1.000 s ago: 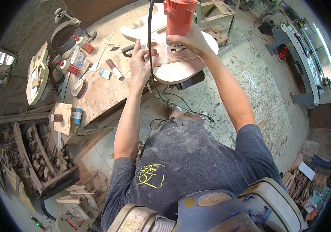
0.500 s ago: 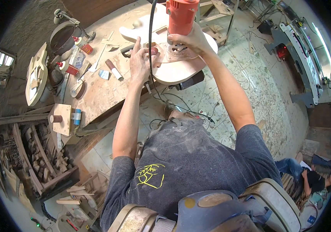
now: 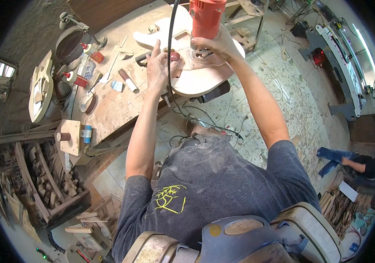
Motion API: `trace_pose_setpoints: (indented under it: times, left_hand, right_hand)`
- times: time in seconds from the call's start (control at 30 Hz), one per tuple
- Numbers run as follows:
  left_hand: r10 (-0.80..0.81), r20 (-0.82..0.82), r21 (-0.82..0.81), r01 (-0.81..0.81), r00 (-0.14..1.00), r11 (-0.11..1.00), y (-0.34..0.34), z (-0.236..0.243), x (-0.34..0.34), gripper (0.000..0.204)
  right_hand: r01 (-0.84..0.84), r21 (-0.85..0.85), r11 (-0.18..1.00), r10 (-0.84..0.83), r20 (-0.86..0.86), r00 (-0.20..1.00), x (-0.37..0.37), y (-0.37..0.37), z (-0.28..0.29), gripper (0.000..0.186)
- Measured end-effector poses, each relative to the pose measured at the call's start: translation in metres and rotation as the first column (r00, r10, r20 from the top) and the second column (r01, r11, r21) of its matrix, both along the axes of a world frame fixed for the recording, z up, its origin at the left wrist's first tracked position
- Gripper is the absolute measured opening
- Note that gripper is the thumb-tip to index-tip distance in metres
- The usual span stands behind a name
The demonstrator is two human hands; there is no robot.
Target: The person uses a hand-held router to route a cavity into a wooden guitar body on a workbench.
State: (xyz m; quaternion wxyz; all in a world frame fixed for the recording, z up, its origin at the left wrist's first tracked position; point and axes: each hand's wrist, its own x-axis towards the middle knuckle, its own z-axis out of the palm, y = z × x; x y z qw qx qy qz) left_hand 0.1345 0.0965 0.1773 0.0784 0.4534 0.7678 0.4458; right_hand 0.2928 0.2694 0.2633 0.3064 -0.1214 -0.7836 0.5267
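A red handheld router point(image 3: 205, 22) stands upright on a pale wooden guitar body point(image 3: 200, 83). My right hand point(image 3: 219, 45) is closed around the lower part of its motor housing. The clear base plate point(image 3: 191, 62) rests flat on the wood, over part of a cut-out. My left hand point(image 3: 157, 70) grips a reddish round knob point(image 3: 175, 56) at the left of that base, with the forefinger stretched out away from me. In front of this hand hangs the black power cord point(image 3: 170, 48). The router's bit is hidden.
On the workbench point(image 3: 113, 109) lie red-and-white glue bottles point(image 3: 78, 79), a sanding roll point(image 3: 128, 80) and a lamp point(image 3: 75, 22). Another guitar body point(image 3: 41, 87) leans at the left. Cables point(image 3: 205, 120) trail over the floor. A person point(image 3: 358, 165) is at the far right.
The guitar body has shifted slightly left under the router. My hands keep their hold with almost no movement. At the far right, the other person has moved away from me.
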Motion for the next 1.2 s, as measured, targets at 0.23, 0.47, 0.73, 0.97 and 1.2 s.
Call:
trace_pose_setpoints:
  times: [0.23, 0.47, 0.73, 0.97, 1.2]
  left_hand:
    - [-0.024, -0.009, -0.004, 0.024, 1.000, 1.000, 0.005, -0.002, -0.002, 0.029]
    - [-0.027, -0.140, -0.052, 0.020, 0.990, 0.998, 0.011, 0.008, 0.002, 0.034]
    - [-0.001, -0.109, -0.045, -0.004, 0.994, 0.999, 0.016, 0.015, 0.008, 0.038]
    - [-0.051, -0.083, -0.097, 0.043, 0.995, 0.994, 0.020, 0.016, 0.004, 0.039]
    - [-0.079, -0.066, -0.104, 0.072, 0.995, 0.992, 0.026, 0.008, -0.001, 0.037]
  right_hand:
    - [0.011, -0.020, 1.000, -0.011, -0.008, 1.000, 0.000, 0.002, 0.001, 0.042]
    - [0.029, 0.010, 1.000, -0.028, -0.034, 0.999, 0.003, 0.010, -0.002, 0.046]
    - [0.064, 0.056, 0.996, -0.063, -0.021, 0.998, 0.006, 0.013, 0.002, 0.050]
    - [0.063, 0.025, 0.998, -0.063, -0.006, 0.998, 0.008, 0.015, 0.005, 0.054]
    - [0.084, 0.043, 0.995, -0.084, -0.002, 0.996, 0.008, 0.025, -0.002, 0.056]
